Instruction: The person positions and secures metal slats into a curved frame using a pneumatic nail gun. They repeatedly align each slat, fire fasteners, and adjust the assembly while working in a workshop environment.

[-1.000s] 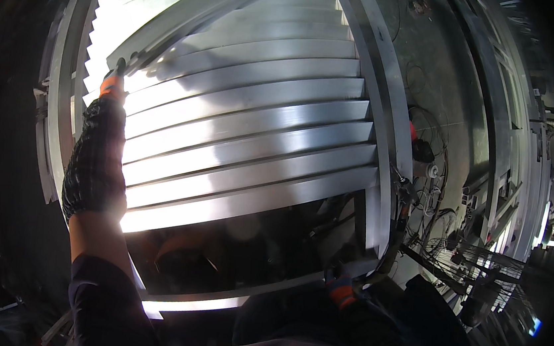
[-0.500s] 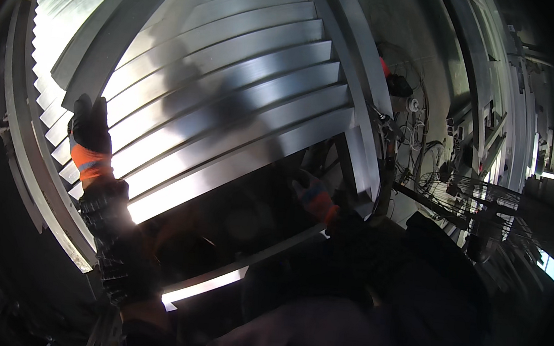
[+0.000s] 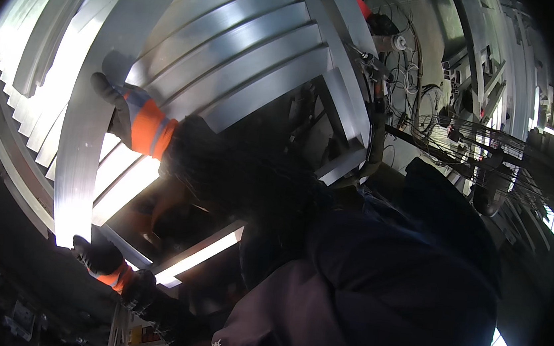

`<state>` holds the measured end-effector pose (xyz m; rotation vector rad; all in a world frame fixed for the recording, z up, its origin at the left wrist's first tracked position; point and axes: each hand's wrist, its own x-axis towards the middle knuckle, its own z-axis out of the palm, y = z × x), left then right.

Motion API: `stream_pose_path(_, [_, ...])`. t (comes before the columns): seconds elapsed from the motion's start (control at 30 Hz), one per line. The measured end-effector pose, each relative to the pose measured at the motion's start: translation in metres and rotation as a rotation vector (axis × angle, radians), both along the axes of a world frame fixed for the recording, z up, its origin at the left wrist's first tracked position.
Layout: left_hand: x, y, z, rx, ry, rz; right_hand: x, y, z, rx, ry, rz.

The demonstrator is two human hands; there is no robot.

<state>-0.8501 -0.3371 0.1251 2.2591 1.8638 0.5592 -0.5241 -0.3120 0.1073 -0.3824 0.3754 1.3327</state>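
1. A long bare aluminium strip (image 3: 82,147), flat, bright and glaring with reflected light, runs in a fisheye curve from the upper middle down the left side of the view.
2. It lies across a stack of ribbed aluminium profiles (image 3: 235,55), silvery with dark grooves between them.
3. The left hand (image 3: 105,263), in a black-and-orange work glove, is closed around the strip's lower end, at the lower left.
4. The right hand (image 3: 139,120), gloved alike, reaches across and grasps the strip's edge higher up, fingers wrapped over it.
5. A dark jacket sleeve (image 3: 373,282) fills the lower right.
6. Cables and a wire rack (image 3: 473,145) stand at the upper right.
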Motion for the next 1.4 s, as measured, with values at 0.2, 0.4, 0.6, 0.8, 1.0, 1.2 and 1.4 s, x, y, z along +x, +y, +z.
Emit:
stream_pose_path(0.2, [-0.144,-0.021,0.026,0.189,0.536,-0.006,0.078,-0.086,-0.032,-0.109,-0.06,-0.295])
stream_pose_path(0.4, [-0.169,-0.042,-0.016,0.276,1.665,-0.415,0.029,-0.173,-0.08,0.05,0.132,-0.26])
stream_pose_path(0.6, [-0.168,-0.078,-0.105,-0.099,0.996,-0.509,-0.015,-0.262,-0.094,-0.356,-0.189,-0.213])
stream_pose_path(0.8, [-0.169,-0.09,-0.174,-0.058,0.914,-0.384,0.015,-0.296,-0.107,-0.416,0.008,-0.16])
stream_pose_path(1.0, [-0.139,-0.095,-0.149,-0.302,0.188,-0.387,0.068,-0.311,-0.162,-0.489,-0.505,0.056])
stream_pose_path(1.2, [-0.119,-0.068,-0.166,-0.357,0.249,-0.363,0.07,-0.348,-0.212,-0.6,-1.873,0.57])
stream_pose_path(1.4, [-0.112,-0.062,-0.183,-0.194,0.659,-0.363,0.08,-0.343,-0.188,-0.584,-1.556,0.511])
